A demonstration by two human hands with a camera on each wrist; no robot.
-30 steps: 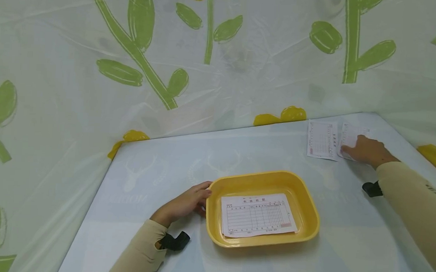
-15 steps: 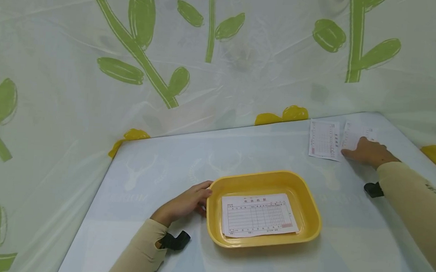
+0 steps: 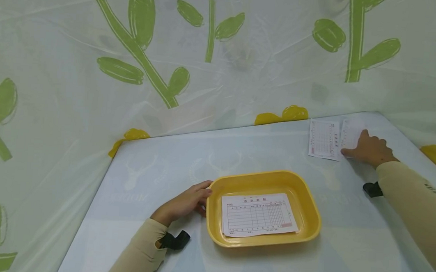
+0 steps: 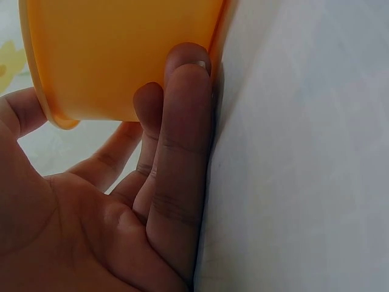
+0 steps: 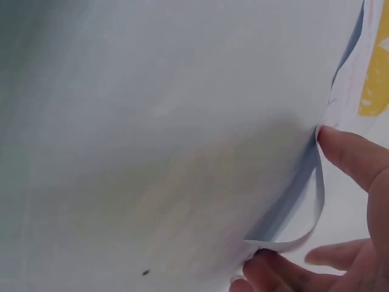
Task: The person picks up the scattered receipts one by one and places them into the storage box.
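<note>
Left hand (image 3: 183,202) grips yellow tray (image 3: 260,185) at rim and wall; printed sheets (image 3: 260,216) inside. Right hand (image 3: 372,150) pinches right slip (image 3: 349,132) by bowed edge, beside left slip (image 3: 323,139), far right of table (image 3: 261,152). I judge: overtight squeeze creases it; slack loses it.

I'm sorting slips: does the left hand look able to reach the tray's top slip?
Probably yes: the left hand touches the tray, nothing covers the top slip, and only the tray's wall lies between.
</note>
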